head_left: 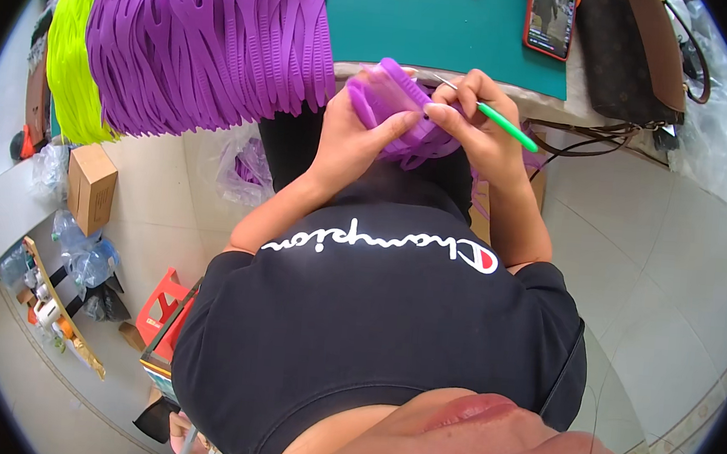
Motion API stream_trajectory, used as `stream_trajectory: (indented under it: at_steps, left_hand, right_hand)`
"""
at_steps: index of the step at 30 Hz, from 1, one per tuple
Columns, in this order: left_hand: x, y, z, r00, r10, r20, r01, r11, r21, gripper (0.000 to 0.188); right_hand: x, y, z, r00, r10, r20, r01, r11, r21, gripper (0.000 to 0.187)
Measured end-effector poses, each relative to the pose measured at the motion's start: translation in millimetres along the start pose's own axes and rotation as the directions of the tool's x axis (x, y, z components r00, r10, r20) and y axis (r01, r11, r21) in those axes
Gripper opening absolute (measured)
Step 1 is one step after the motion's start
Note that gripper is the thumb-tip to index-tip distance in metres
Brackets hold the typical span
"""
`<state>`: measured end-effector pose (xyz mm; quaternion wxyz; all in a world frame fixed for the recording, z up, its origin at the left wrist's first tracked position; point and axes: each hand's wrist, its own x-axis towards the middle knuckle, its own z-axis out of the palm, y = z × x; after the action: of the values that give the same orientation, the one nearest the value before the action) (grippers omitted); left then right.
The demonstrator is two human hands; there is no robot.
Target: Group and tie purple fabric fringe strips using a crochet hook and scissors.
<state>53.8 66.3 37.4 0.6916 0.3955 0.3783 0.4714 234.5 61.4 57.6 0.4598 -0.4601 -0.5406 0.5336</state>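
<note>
Far left: a yellow pile (74, 51) of rubbery strips hangs off the table edge, with a cardboard box (91, 187) on the floor below it.
Purple heap: a big heap of purple strips (207, 40) lies on the table, its ends draping over the edge just left of the hands.
Left hand: the left hand (355, 141) is closed around a purple rubber piece (390, 101), thumb pressed across its ribbed face, holding it at the table edge above the lap.
Right hand: the right hand (478, 125) pinches a thin green-handled tool (500, 122) like a pen, its metal tip touching the piece's upper edge.
Doing it well: I judge that a firm thumb keeps the soft piece from flexing; short, shallow strokes aimed away from the holding fingers seem safest.
Table: a green mat (430, 27) carries a phone (550, 20) at its right.
Far right: a brown bag (633, 52) rests beside the mat.
</note>
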Motion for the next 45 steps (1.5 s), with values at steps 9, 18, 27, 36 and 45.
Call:
stream_trajectory:
  at_steps: [9, 18, 27, 36, 45]
  left_hand:
    - [-7.2, -27.5, -21.7, 0.992, -0.112, 0.062, 0.114, 0.993, -0.020, 0.070]
    - [-18.0, -34.0, -45.2, 0.987, -0.153, -0.057, 0.144, 0.980, -0.139, 0.063]
    - [-29.0, -34.0, -53.1, 0.974, -0.153, -0.167, 0.107, 0.961, -0.255, 0.055]
    - [-33.0, -37.0, -58.4, 0.971, -0.229, -0.063, 0.192, 0.912, -0.363, 0.049]
    - [-3.4, -10.4, -21.8, 0.892, 0.096, 0.442, 0.173, 0.829, -0.531, 0.051]
  right_hand:
    - [-28.8, -31.8, -58.3, 0.795, -0.578, 0.181, 0.273, 0.609, 0.745, 0.040]
    - [-83.8, -125.0, -178.2, 0.685, -0.588, -0.430, 0.671, 0.279, 0.687, 0.014]
    - [-83.8, -158.4, -215.9, 0.643, -0.578, -0.503, 0.738, 0.293, 0.608, 0.014]
    - [-73.1, -135.8, -196.6, 0.659, -0.536, -0.528, 0.750, 0.406, 0.523, 0.010]
    - [1.9, -109.8, -71.1, 0.860, -0.508, 0.046, 0.479, 0.835, 0.271, 0.023]
